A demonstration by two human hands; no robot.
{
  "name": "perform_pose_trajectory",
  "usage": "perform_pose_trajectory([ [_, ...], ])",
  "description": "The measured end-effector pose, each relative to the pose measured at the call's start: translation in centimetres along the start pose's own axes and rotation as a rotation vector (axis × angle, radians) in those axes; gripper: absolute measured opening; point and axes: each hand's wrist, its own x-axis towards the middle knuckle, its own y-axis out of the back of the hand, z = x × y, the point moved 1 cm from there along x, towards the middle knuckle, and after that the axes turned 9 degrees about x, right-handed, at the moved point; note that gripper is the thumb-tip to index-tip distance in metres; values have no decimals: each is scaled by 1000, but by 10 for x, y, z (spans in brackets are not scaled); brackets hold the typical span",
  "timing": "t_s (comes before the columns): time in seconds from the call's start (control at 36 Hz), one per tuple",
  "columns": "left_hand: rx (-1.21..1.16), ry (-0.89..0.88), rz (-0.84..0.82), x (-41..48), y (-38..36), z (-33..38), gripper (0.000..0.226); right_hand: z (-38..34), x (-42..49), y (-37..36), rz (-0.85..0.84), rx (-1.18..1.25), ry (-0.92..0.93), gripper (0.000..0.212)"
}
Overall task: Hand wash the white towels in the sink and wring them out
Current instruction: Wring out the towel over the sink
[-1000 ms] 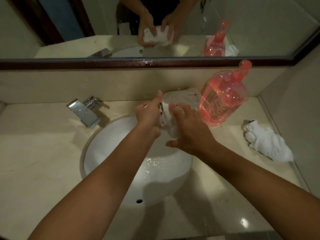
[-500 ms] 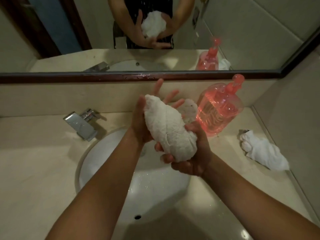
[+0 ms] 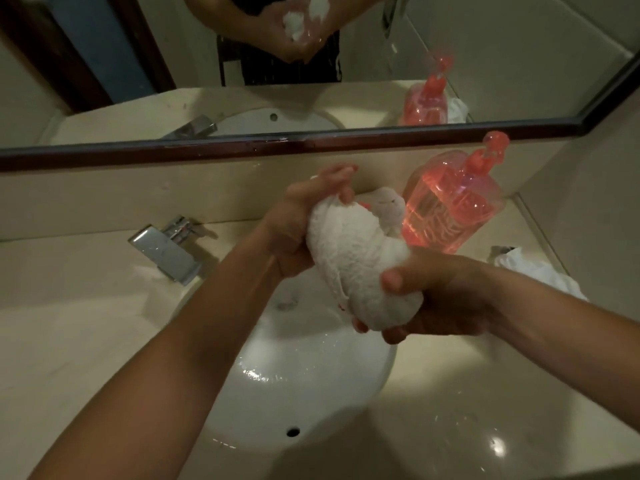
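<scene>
A bunched, twisted white towel [image 3: 353,258] is held above the white oval sink [image 3: 304,382]. My left hand [image 3: 298,223] grips its upper end, fingers curled over the top. My right hand [image 3: 433,299] is closed around its lower end, thumb on top. A second white towel [image 3: 540,275] lies crumpled on the counter at the right, partly hidden by my right forearm. Another pale cloth lump [image 3: 388,209] sits behind the held towel, next to the soap bottle.
A chrome faucet [image 3: 166,251] stands left of the sink, no water running. A pink soap pump bottle [image 3: 453,206] stands at the back right. The beige counter [image 3: 69,323] surrounds the sink; a dark-framed mirror [image 3: 242,147] runs along the wall.
My left hand has gone from open fingers behind the towel to a closed grip on its top. Both hands with the towel have shifted slightly right, and the towel looks more twisted.
</scene>
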Motion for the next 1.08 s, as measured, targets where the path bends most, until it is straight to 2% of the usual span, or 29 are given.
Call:
perform_pose_trajectory([
  [0.06,45,12,41,-1,1,0,41,-5,2,-9,106,-145,-25,69],
  [0.08,88,20,54,0,3,-2,41,-5,5,-12,146,-198,-35,57],
  [0.14,209,34,93,1,7,-7,31,-2,13,-12,208,-273,-49,47],
  [0.31,486,28,270,12,23,-25,14,21,43,0,444,-331,6,54],
  [0.47,775,-16,396,25,32,-44,11,36,64,18,567,-348,88,33],
  [0.53,854,-35,417,32,35,-52,19,41,70,24,611,-351,96,31],
  [0.69,1004,-62,473,42,28,-64,25,51,77,38,746,-389,114,51],
  [0.78,999,-78,480,43,24,-64,21,50,71,43,734,-385,151,52],
  [0.86,915,-195,464,39,14,-57,9,43,58,45,693,-446,200,44],
  [0.92,854,-259,452,34,8,-50,9,38,47,44,660,-479,261,47],
  [1.0,778,-278,433,28,-1,-41,22,35,32,42,663,-614,346,69],
  [1.08,609,-224,544,20,-12,-39,20,35,23,45,762,-939,466,100],
])
